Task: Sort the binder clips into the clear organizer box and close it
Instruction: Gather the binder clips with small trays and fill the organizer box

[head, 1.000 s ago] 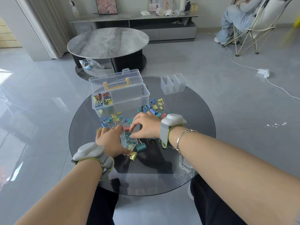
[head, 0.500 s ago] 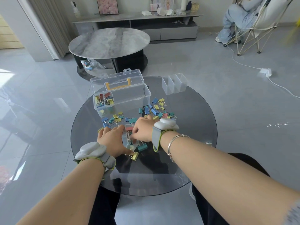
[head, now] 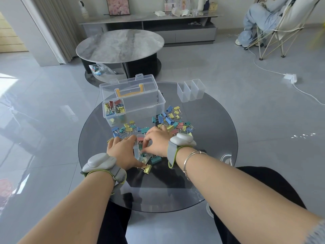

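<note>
Two hands are low over the round glass surface [head: 211, 173], close to me. My left hand [head: 123, 154] lies flat, fingers straight, beside a small clear cup [head: 140, 147] with a few clips in it. Its thumb touches a yellow clip [head: 148, 169] at the near edge. My right hand [head: 156, 143] curls its fingers at the cup's top. I think it pinches a clip there, but I cannot tell for sure.

Just past the hands, lots of binder clips [head: 168, 120] lie loose in blue, yellow, teal and red. They look light and hard, with thin wire arms that can hook into each other. I would pinch one by its colored body, not the wires, so only one comes up. The glass looks slick, so clips may slide when pushed.

Farther back on the left sits the clear organizer box [head: 137, 104], lid open, with a yellow handle [head: 130, 90]. Only its left corner holds clips. Most of the sorting is not done yet.

To the right of the box stand three more clear cups [head: 191, 90]. The loose pile lies between my hands and the box, so reaching over it could knock clips off.

Beyond that is a marble table [head: 121, 44] and a person in a folding chair [head: 270, 27].
</note>
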{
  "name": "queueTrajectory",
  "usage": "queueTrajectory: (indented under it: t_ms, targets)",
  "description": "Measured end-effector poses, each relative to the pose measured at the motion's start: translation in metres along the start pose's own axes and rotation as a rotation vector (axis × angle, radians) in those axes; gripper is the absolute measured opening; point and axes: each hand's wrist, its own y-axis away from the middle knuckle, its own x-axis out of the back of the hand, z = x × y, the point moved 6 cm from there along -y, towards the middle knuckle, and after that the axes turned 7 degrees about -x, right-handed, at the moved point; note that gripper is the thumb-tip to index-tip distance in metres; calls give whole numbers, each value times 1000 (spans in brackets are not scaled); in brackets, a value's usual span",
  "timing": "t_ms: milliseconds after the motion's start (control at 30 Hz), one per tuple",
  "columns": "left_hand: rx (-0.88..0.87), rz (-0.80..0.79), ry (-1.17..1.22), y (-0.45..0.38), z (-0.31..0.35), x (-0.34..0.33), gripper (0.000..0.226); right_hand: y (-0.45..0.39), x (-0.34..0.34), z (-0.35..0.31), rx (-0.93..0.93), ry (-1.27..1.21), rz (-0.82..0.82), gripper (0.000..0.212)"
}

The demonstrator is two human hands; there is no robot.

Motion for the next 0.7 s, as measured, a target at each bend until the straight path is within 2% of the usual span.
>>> queueTrajectory:
  t_ms: [67,133,233,300,400,467,567,700]
  targets:
    - [-4,-6,-8,0,1,0,75,0,-4,-1,-2,-22,17,9]
    - [-11,-1,-7,0,1,1,76,-2,1,0,-13,-145,64,8]
    - [-12,2,4,1,0,2,76,-8,19,16,-107,-294,168,30]
    - [-13,0,7,2,-1,2,76,-12,19,29,-147,-157,84,53]
    - [-11,18,26,2,-2,3,76,-8,-2,37,-92,117,-146,99]
    - [4,79,75,1,-4,7,77,-5,-15,36,-45,187,-213,112]
    - [32,127,111,0,-13,13,78,-4,-25,33,9,277,-197,102]
    - [44,97,88,3,-22,11,80,-5,-17,17,146,387,-27,54]
